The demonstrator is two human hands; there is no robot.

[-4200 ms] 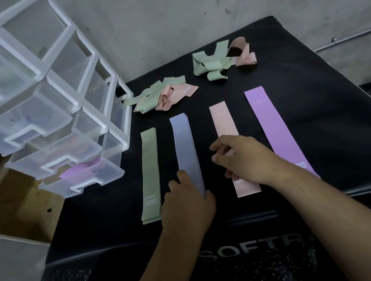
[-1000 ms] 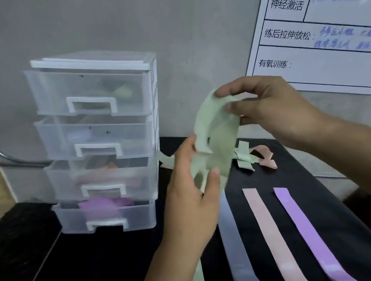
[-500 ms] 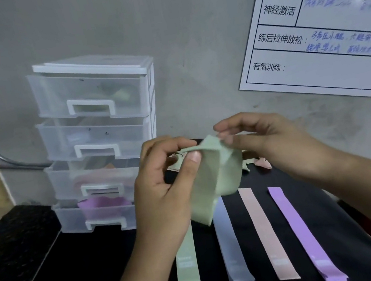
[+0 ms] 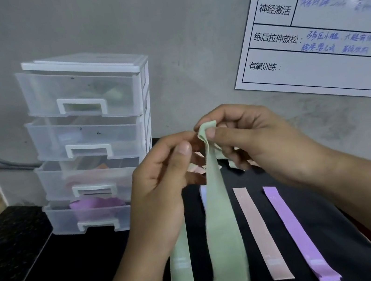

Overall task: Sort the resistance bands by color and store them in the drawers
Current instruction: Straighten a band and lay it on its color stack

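Some bands (image 4: 97,204) stowed in drawers (image 4: 91,141) — four flat bands (image 4: 260,233) laid out on mat (image 4: 78,268); green band (image 4: 223,232) pinched by right hand (image 4: 261,142), left hand (image 4: 164,193) grip unclear.

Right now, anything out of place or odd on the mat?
Nothing damaged or spilled. The right hand pinches the held green band, hanging straight. Only mess: crumpled bands, pink and green mixed, behind it, mostly hidden. Drawers look shut.

The drawer unit (image 4: 91,141) stands on the mat (image 4: 78,268) against the wall (image 4: 187,41). Right of the drawer unit, the flat bands (image 4: 260,233) lie side by side on the mat, and before them the hanging band (image 4: 223,232) drops from the left hand (image 4: 163,188) and right hand (image 4: 253,143). The chart (image 4: 328,62) is on the wall, up and right of the drawer unit.
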